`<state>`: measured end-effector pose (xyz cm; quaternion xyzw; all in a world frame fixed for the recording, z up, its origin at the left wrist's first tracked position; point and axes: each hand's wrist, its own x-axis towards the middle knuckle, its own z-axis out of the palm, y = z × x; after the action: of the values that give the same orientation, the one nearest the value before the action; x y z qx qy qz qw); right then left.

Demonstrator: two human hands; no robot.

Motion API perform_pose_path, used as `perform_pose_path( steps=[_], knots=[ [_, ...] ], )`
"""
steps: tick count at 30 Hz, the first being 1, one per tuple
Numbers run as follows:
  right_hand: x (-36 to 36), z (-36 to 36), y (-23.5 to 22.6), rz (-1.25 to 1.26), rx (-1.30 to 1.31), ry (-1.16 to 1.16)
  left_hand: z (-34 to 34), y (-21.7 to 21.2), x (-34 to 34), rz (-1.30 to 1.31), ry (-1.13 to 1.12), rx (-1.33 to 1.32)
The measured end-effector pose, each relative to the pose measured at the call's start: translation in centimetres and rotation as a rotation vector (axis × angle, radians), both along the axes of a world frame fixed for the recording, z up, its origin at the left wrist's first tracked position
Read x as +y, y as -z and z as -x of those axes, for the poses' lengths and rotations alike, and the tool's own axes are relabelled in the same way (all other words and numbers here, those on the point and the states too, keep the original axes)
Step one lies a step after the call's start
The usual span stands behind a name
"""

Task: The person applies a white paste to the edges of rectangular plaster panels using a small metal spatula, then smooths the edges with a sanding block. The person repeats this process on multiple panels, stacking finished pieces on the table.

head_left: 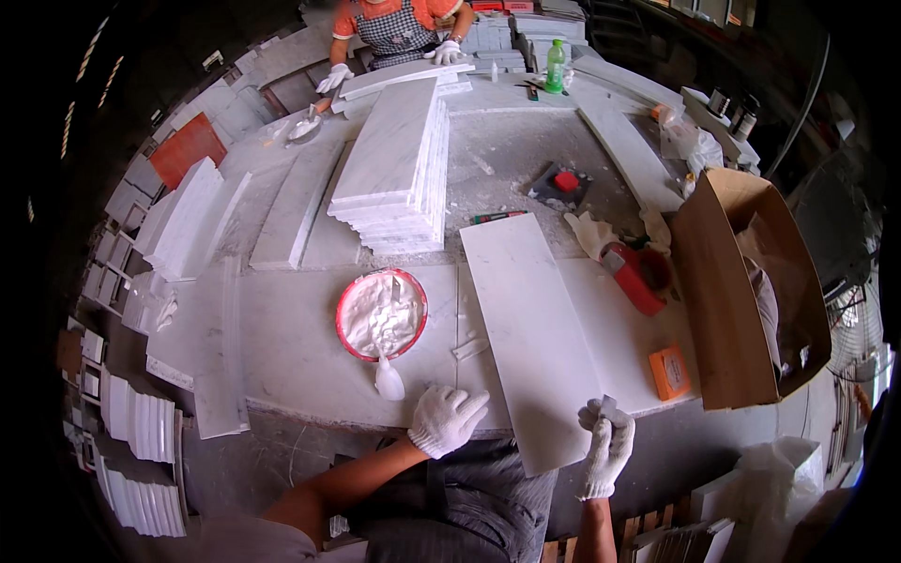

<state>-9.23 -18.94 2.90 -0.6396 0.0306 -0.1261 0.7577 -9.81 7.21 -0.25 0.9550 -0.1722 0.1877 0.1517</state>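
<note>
Before me a long white marble slab (532, 328) lies slantwise, its near end past the table edge. My right hand (605, 455), in a white knit glove, is closed on a small flat grey scraper blade (608, 406) beside the slab's near right edge. My left hand (449, 420), gloved too, rests at the table's front edge left of the slab, its fingers loosely extended and holding nothing. Beyond it stands a red-rimmed tub (382, 314) of white paste with a putty knife (395, 289) in it. A white squeeze bottle (389, 380) lies against the tub.
A stack of marble slabs (389, 169) rises behind the tub. To the right are a red tape dispenser (633, 279), an orange box (669, 372) and an open cardboard box (718, 310). Across the table a co-worker's gloved hands (445, 53) touch slabs. A green bottle (555, 68) stands far back.
</note>
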Motion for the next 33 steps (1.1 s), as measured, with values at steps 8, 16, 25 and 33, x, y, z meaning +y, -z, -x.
perform_pose_path(
  steps=[8, 16, 25, 33],
  knots=[
    [-0.7, -6.1, 2.1, 0.559, -0.065, -0.013, 0.2, 0.5, 0.1, -0.155, 0.019, -0.029],
    [-0.7, -6.3, 3.1, 0.579, -0.013, -0.051, 0.3, -0.5, -0.7, -0.078, -0.100, -0.096],
    [-1.3, -5.2, 3.2, 0.594, -0.025, 0.071, 0.6, -0.6, -0.8, -0.106, -0.117, -0.041],
    [-3.6, -0.3, 3.6, 0.793, 0.047, 0.082, 1.0, 0.7, -0.9, 0.094, -0.099, -0.096]
  ],
)
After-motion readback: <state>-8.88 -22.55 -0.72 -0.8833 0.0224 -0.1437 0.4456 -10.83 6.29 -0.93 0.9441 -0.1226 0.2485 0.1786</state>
